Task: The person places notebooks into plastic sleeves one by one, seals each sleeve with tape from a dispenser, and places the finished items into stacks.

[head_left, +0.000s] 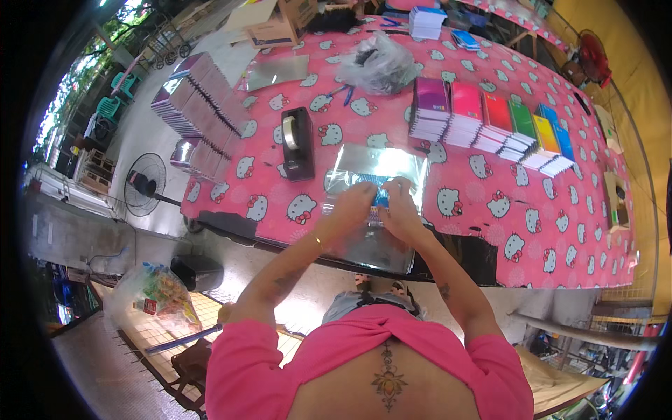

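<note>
A small blue spiral notebook (pixel 380 195) lies near the front edge of the table on a shiny sheet of clear plastic film (pixel 350 161). My left hand (pixel 355 201) is closed at the notebook's left side, fingers bent and thumb inward. Close beside it, my right hand (pixel 400 208) is closed over the right side. My fingers hide much of the notebook, and glare covers part of the film. More film hangs over the table's front edge. Just left of the film stands a black tape dispenser (pixel 299 147) with a roll of tape in it.
Notebook stacks in purple (pixel 430 112), pink, red, green, yellow and blue stand at the right. Tall spiral notebook piles (pixel 199 105) line the left edge. Farther back are a crumpled plastic bag (pixel 378 64), pens (pixel 348 94) and a cardboard box (pixel 280 24). A fan (pixel 145 185) stands left.
</note>
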Motion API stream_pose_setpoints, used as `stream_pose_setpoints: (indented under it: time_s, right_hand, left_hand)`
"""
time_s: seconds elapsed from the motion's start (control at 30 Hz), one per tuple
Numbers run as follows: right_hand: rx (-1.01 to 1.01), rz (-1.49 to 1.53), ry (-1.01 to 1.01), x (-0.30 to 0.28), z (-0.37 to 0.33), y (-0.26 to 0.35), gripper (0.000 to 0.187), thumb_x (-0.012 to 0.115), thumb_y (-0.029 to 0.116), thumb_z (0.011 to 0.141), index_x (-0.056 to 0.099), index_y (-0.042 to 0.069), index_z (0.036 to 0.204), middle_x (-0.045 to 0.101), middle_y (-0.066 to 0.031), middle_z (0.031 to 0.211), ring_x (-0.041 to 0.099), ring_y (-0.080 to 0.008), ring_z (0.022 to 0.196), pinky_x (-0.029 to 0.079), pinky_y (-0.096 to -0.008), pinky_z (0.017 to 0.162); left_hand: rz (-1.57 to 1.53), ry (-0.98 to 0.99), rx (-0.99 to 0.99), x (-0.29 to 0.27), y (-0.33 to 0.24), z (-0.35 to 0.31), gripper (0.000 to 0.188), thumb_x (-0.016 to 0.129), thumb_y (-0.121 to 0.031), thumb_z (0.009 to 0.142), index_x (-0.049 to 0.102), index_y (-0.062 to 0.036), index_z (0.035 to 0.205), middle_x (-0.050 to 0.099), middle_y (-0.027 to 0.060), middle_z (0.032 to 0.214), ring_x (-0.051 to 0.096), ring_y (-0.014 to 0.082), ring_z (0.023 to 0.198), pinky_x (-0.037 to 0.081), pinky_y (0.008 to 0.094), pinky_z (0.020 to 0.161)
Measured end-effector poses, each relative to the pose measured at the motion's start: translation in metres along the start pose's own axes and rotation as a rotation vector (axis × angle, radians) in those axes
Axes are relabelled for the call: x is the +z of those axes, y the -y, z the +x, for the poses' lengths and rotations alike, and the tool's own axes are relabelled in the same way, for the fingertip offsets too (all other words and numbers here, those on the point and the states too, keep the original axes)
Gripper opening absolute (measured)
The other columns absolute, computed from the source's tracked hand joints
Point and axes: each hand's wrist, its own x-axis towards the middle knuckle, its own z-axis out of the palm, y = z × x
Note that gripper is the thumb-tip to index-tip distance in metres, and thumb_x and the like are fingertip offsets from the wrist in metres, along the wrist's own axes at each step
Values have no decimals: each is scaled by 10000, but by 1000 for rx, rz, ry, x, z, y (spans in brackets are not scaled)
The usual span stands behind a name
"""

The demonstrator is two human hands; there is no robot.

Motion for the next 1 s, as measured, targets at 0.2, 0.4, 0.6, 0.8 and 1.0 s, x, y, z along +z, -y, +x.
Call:
stream_pose_setpoints:
  time_s: [0.2, 0.4, 0.6, 0.8, 1.0]
  right_hand:
    - [-391, -875, -56, 1, -6, -5, 570, 711, 204, 808, 544, 29, 1324, 585, -126, 1240, 502, -256, 1260, 336, -461, 1080]
    - [-367, -782, 18, -12, -7, 11, 523, 694, 287, 833, 594, 16, 1269, 615, -94, 1201, 566, -229, 1159, 335, -456, 1090]
    - [-376, -777, 30, -11, -7, 18, 582, 720, 340, 811, 585, 26, 1284, 617, -85, 1186, 575, -228, 1129, 361, -431, 1056]
    - [-370, -784, 50, -9, -6, 11, 594, 728, 343, 802, 578, 30, 1285, 608, -87, 1178, 583, -231, 1110, 378, -415, 1029]
    - [-418, -727, 23, -12, -6, 15, 577, 732, 328, 803, 586, 24, 1271, 609, -93, 1139, 589, -239, 1091, 390, -419, 1013]
  left_hand:
    - [90, 40, -30, -2, -18, 1, 349, 578, -63, 835, 575, 90, 1148, 604, 228, 1223, 615, 361, 1105, 532, 435, 899]
    - [135, -181, -81, -20, -9, -37, 281, 580, -82, 884, 653, -6, 1144, 609, 229, 1253, 574, 388, 1192, 497, 437, 980]
    - [-104, -720, -605, -72, 104, -54, 259, 670, -200, 889, 684, -7, 1059, 667, 134, 857, 642, 335, 822, 509, 427, 756]
    - [-987, -572, -865, -80, 149, -46, 178, 704, -197, 904, 711, -32, 969, 678, 34, 840, 633, 139, 736, 462, 284, 589]
    - [-1309, -672, -961, -40, 132, -91, 161, 652, -140, 904, 722, -15, 978, 716, 47, 826, 673, 182, 692, 505, 333, 584]
